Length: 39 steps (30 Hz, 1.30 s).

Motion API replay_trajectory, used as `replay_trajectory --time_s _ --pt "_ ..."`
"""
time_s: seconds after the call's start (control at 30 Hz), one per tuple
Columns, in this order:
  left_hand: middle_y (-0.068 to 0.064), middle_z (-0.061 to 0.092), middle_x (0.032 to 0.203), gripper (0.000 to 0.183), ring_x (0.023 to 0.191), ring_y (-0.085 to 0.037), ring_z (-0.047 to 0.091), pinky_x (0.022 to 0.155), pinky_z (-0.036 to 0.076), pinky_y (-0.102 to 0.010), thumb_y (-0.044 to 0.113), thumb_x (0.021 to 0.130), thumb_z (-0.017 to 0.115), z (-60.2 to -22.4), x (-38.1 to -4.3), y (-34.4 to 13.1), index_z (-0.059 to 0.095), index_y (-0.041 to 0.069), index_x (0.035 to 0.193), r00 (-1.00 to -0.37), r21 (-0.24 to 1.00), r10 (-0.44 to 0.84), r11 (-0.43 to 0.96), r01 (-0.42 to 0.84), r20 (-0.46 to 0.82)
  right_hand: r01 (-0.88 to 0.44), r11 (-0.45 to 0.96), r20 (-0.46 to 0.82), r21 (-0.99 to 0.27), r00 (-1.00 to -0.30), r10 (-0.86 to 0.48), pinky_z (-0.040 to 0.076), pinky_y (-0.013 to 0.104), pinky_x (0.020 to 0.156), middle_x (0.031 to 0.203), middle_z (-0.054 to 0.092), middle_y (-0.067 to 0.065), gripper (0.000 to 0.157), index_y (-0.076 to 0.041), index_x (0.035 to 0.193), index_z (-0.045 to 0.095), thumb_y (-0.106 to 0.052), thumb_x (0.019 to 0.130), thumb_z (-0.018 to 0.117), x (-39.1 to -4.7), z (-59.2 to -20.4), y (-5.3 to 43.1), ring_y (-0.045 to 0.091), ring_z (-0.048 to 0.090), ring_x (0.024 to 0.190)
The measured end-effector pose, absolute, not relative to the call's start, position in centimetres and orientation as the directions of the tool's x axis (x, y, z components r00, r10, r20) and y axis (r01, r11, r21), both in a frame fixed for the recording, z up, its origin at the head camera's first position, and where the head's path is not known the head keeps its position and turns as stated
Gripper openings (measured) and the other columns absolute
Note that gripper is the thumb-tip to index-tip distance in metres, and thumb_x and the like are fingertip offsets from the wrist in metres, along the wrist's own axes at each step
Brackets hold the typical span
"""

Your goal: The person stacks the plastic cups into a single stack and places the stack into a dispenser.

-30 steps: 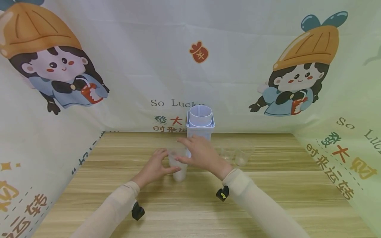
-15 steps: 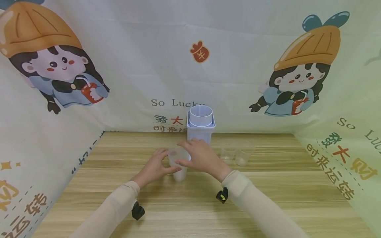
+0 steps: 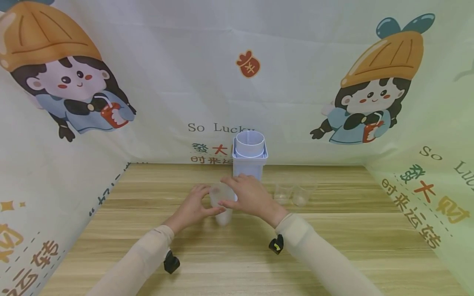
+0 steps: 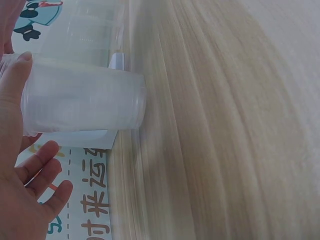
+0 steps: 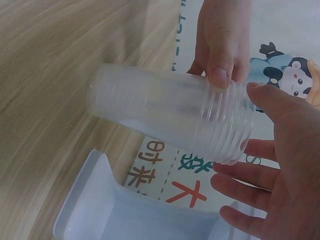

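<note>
A stack of clear plastic cups [image 3: 223, 217] stands upright on the wooden table, in front of a pale lilac plastic holder. From its left side, my left hand [image 3: 193, 209] holds the stack near the upper end, thumb in front. My right hand [image 3: 253, 197] has thumb and index finger at the top rims. Several nested rims show on the cup stack [image 5: 165, 107] in the right wrist view, with the other fingers of the right hand [image 5: 285, 155] spread beside it. The left wrist view shows the stack's smooth lower part [image 4: 85, 97] and the left thumb against its side.
The lilac holder [image 3: 248, 166], with a round tube in its top, stands at the back middle, partly behind the right hand. Two clear cups [image 3: 300, 197] stand to its right. A printed cloth [image 3: 289, 102] hangs behind the wooden table [image 3: 229, 263].
The right hand has come down slightly over the cup rims since one second ago. The left hand and the stack stay in place.
</note>
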<state>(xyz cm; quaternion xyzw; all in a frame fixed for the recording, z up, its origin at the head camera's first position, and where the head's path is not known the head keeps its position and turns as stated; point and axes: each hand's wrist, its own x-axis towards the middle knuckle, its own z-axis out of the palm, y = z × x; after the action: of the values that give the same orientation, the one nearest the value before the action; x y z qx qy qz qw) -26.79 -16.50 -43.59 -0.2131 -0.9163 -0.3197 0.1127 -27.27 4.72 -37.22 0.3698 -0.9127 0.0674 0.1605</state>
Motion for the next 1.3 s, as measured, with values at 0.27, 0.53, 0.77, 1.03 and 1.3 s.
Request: replay_trajectory --time_s 0.27,0.53,0.77,1.03,1.3 --pt "-0.017 0.057 0.136 0.065 0.131 -0.037 0.049 0.109 0.045 -0.055 0.038 0.079 0.083 -43.5 -26.7 -16.4 0.061 0.009 0.132 -0.884 0.533 0.320 0.709 0.462 0.341 -0.692 0.722 0.335 -0.013 -0.683 -0.649 0.055 0.042 0.092 0.119 0.072 0.008 0.066 -0.015 0.136 0.056 -0.061 0.089 0.061 -27.2 -37.3 4.9 0.026 0.069 0.102" --pt "-0.016 0.058 0.133 0.066 0.129 -0.036 0.050 0.107 0.046 -0.056 0.040 0.079 0.082 -43.3 -26.6 -16.3 0.060 0.008 0.133 -0.885 0.527 0.322 0.714 0.460 0.336 -0.694 0.717 0.321 -0.065 -0.695 -0.643 0.054 0.044 0.096 0.124 0.070 0.009 0.069 -0.014 0.139 0.054 -0.061 0.089 0.062 -27.1 -37.2 5.4 0.027 0.067 0.108" --pt "-0.015 0.058 0.134 0.067 0.129 -0.035 0.050 0.108 0.046 -0.055 0.041 0.078 0.083 -43.3 -26.6 -16.3 0.060 0.008 0.132 -0.890 0.541 0.314 0.710 0.451 0.330 -0.683 0.716 0.314 -0.144 -0.717 -0.622 0.053 0.046 0.099 0.127 0.068 0.011 0.066 -0.011 0.138 0.056 -0.056 0.090 0.064 -27.4 -37.0 6.5 0.029 0.065 0.115" --pt "-0.016 0.056 0.137 0.072 0.131 -0.036 0.049 0.108 0.045 -0.057 0.044 0.077 0.083 -43.4 -26.7 -16.4 0.059 0.008 0.134 -0.898 0.552 0.308 0.711 0.436 0.313 -0.653 0.740 0.320 -0.161 -0.744 -0.587 0.051 0.046 0.103 0.130 0.067 0.011 0.061 -0.009 0.135 0.058 -0.051 0.092 0.064 -27.9 -37.5 9.0 0.030 0.064 0.119" --pt "-0.018 0.054 0.140 0.076 0.133 -0.038 0.048 0.109 0.044 -0.058 0.047 0.077 0.082 -43.5 -26.8 -16.4 0.057 0.008 0.137 -0.911 0.552 0.297 0.725 0.411 0.287 -0.598 0.786 0.315 -0.156 -0.784 -0.534 0.049 0.047 0.106 0.133 0.065 0.013 0.059 -0.008 0.135 0.058 -0.047 0.091 0.066 -28.4 -38.2 12.1 0.032 0.062 0.122"
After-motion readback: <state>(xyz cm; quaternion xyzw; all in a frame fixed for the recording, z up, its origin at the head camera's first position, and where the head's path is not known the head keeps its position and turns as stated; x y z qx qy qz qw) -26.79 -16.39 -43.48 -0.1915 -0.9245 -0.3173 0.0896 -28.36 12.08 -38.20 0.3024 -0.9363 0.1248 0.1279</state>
